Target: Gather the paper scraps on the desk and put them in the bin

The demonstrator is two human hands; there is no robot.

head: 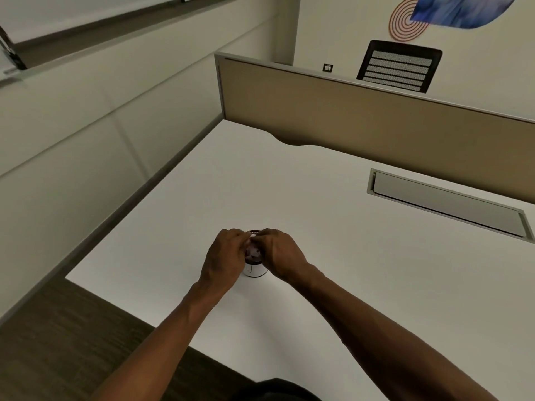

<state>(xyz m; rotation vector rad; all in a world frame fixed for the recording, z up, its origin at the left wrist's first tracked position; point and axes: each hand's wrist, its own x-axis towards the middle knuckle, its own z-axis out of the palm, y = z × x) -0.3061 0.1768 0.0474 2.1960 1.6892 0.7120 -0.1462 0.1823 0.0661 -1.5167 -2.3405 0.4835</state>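
A small white cylindrical bin (254,270) with a dark rim stands on the white desk (333,256), near its front edge. Pale paper scraps (254,252) lie inside it. Both hands meet right over the bin's mouth. My left hand (224,260) comes in from the left with curled fingers and pinches a small white scrap (251,234) at the rim. My right hand (279,253) comes from the right, its curled fingertips touching the same spot. The hands hide most of the bin's rim and sides. No loose scraps show elsewhere on the desk.
A tan partition panel (362,120) runs along the desk's back edge. A grey cable-tray lid (445,204) is set into the desk at the right. A black office chair (399,66) stands beyond the partition. Padded wall panels line the left; dark carpet lies below.
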